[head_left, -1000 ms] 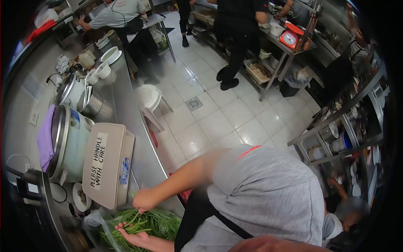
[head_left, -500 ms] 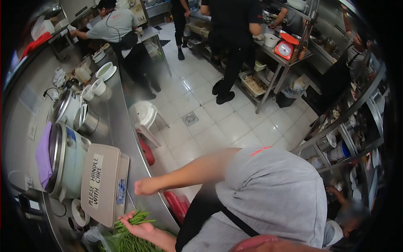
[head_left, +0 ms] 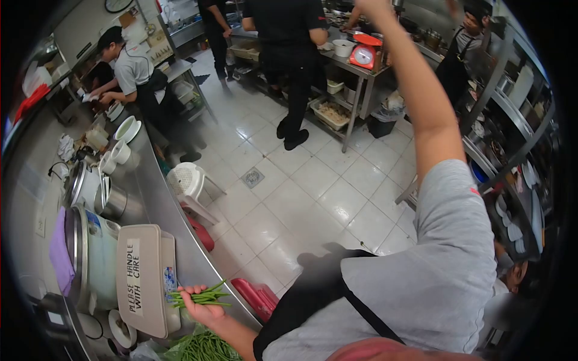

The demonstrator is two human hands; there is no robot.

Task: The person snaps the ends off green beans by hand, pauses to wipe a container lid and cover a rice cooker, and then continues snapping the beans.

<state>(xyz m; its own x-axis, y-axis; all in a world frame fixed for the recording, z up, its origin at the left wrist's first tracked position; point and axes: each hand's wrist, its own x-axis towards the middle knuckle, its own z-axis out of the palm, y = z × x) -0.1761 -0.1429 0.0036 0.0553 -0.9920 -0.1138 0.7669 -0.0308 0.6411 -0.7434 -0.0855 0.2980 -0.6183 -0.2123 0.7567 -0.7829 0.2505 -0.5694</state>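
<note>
**Item 1 – your left hand** point(head_left: 203, 311): palm up and fingers curled shut around a small bundle of green stalks point(head_left: 201, 296). The bundle lies across the fingers, and its loose ends fan out past the fingertips towards the floor side.

**Item 2 – your right arm** point(head_left: 421, 102): held high, with the forearm running out at the top edge of the view. The hand itself is out of sight, so its fingers cannot be told.

**Item 3 – the rest of the greens** point(head_left: 201, 348): a loose heap on the steel counter point(head_left: 195, 259), just under your left wrist and apart from the held bundle.

**Item 4 – beige lidded box** point(head_left: 141, 277): marked "PLEASE HANDLE WITH CARE", just beyond your fingertips. The stalk ends on that side reach its near rim; whether they touch it cannot be told.

**Item 5 – rice cooker** point(head_left: 93, 256): beyond the box from the fingers, with a purple cloth point(head_left: 60, 253) draped over its far side.

**Item 6 – red container** point(head_left: 259, 298): beside the bundle's loose ends, below the counter edge.

**Item 7 – white plastic stool** point(head_left: 186, 180): well away from the fingers, along the counter front.

**Item 8 – other people**: several at work far from your hand, at the far counter and at the steel table that carries a red scale point(head_left: 365, 55).
</note>
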